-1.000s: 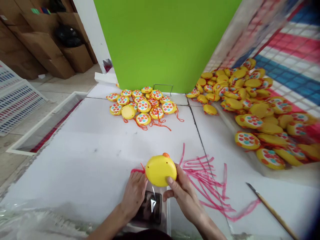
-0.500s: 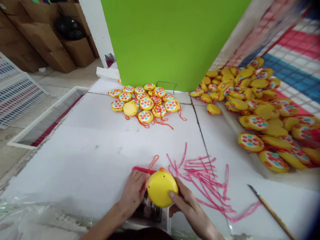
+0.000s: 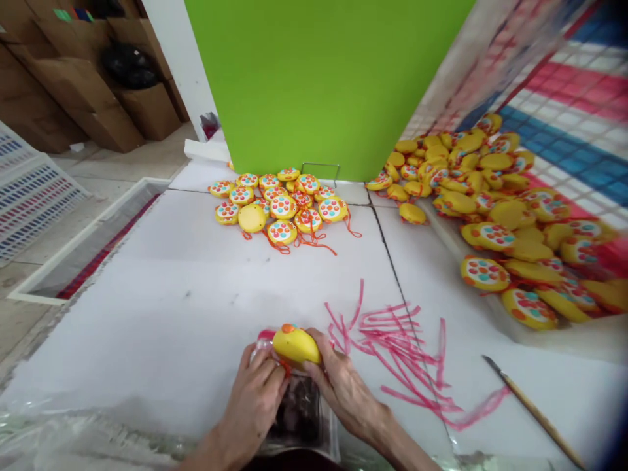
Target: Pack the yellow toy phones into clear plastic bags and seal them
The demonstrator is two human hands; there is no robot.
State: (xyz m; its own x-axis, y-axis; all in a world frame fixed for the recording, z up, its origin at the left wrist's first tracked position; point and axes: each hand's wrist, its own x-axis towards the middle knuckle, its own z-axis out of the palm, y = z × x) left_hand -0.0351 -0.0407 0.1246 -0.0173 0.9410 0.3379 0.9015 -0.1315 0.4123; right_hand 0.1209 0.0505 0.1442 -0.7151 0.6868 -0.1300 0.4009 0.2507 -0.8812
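Observation:
My right hand (image 3: 346,386) grips a rounded yellow plastic toy (image 3: 296,347) between thumb and fingers; it is tilted edge-on, with an orange knob on top. My left hand (image 3: 258,392) is closed beside it, fingers bunched around the toy's orange cord (image 3: 285,369). Some clear, shiny plastic shows at the left fingertips. Below both hands is a shallow box (image 3: 330,428) with a dark interior; its contents cannot be made out. To the right of my hands, thin pink strips (image 3: 392,333) lie loosely on the white tabletop.
Similar yellow toys with dotted white faces (image 3: 283,207) lie grouped ahead. A larger heap of toys (image 3: 530,239) fills the right side. A wooden-handled knife (image 3: 532,409) lies at right. A green panel (image 3: 324,85) stands behind; a white-framed bin (image 3: 93,242) is at left.
The yellow toy has tipped from flat side up to edge-on and moved slightly left and up. Its cord loop, which stood up before, is now down by my left fingers. The view shifted slightly.

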